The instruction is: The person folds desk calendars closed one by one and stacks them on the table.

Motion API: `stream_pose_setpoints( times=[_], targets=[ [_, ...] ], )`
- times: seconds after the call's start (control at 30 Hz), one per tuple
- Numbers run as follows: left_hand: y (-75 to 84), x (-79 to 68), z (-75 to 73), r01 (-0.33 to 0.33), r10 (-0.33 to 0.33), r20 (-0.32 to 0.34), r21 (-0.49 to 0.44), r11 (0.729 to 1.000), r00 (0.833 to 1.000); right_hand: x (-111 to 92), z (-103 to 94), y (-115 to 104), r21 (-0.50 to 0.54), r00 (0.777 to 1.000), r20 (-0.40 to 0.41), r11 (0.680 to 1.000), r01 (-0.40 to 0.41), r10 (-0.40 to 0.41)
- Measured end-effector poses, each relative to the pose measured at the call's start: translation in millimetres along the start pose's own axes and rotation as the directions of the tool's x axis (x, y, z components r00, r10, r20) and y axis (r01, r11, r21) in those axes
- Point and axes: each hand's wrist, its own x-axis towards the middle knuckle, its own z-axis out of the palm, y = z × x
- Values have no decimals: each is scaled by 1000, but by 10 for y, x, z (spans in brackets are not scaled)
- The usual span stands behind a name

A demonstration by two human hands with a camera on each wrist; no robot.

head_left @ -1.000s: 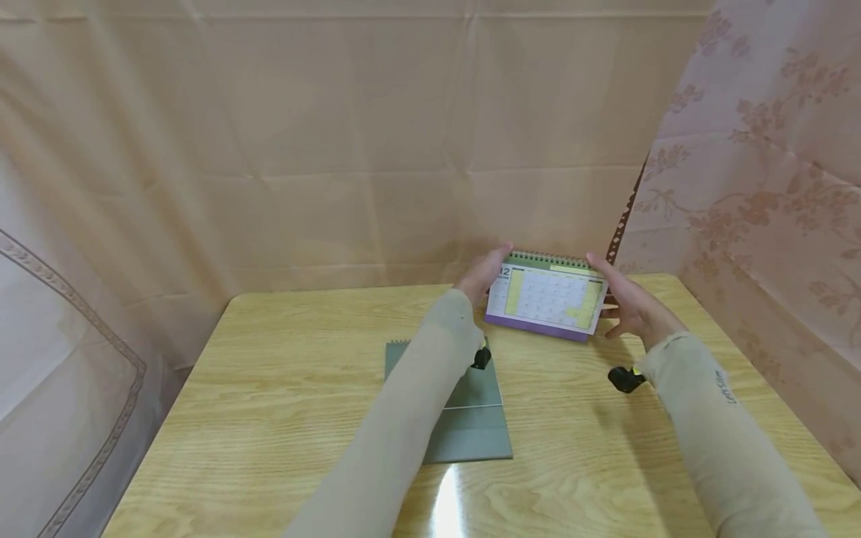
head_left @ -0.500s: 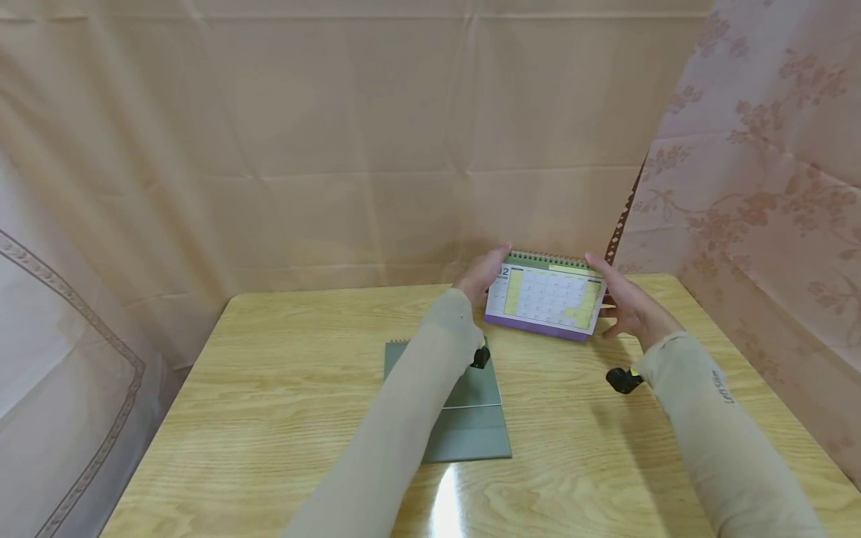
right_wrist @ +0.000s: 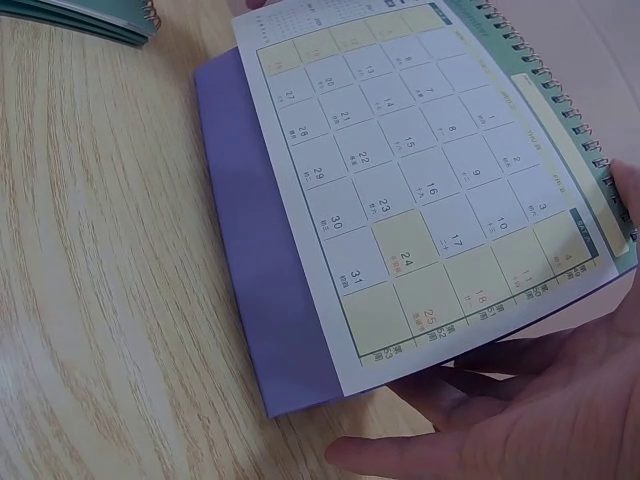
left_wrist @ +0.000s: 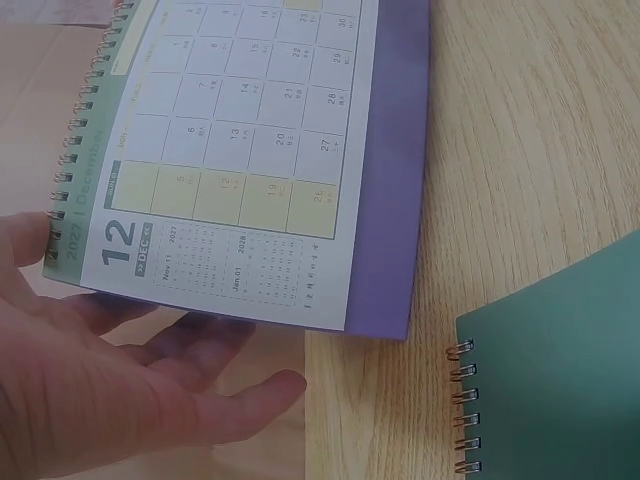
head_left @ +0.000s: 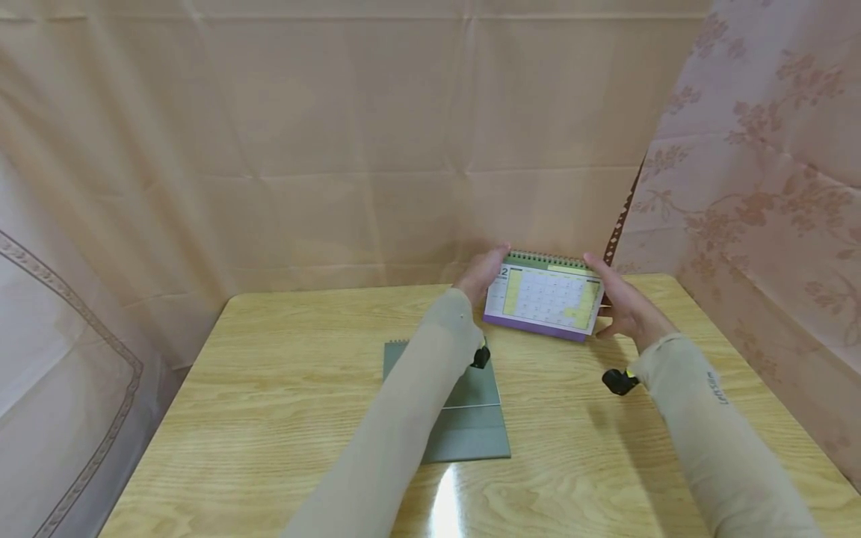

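Observation:
A desk calendar, open at December, stands tilted back near the table's far edge. It has a white page with yellow columns, a purple base and a ring binding along its green top. My left hand holds its left end, the thumb up at the rings and other fingers behind the page. At the opposite end my right hand grips it likewise, thumb at the top corner; in the right wrist view some of the fingers reach out below the purple base. The fingers behind the calendar are partly hidden.
A dark green ring-bound item lies flat nearer the front, partly covered by the left sleeve. The wood-grain table meets a beige curtain behind and a floral pink one on the right.
The calendar stays in both hands with barely any movement. My right hand and forearm shift very slightly left.

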Motion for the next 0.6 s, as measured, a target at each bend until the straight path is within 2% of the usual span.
stream_pose_setpoints(
  times=[0.33,0.6],
  targets=[
    [33,34,-11,43,-43,-36,1,999,998,-1,33,-8,-18,1000,-25,1000,18,-18],
    [55,26,-23,49,-47,-56,19,999,997,2,38,-1,-26,999,-35,999,22,-23]
  ],
)
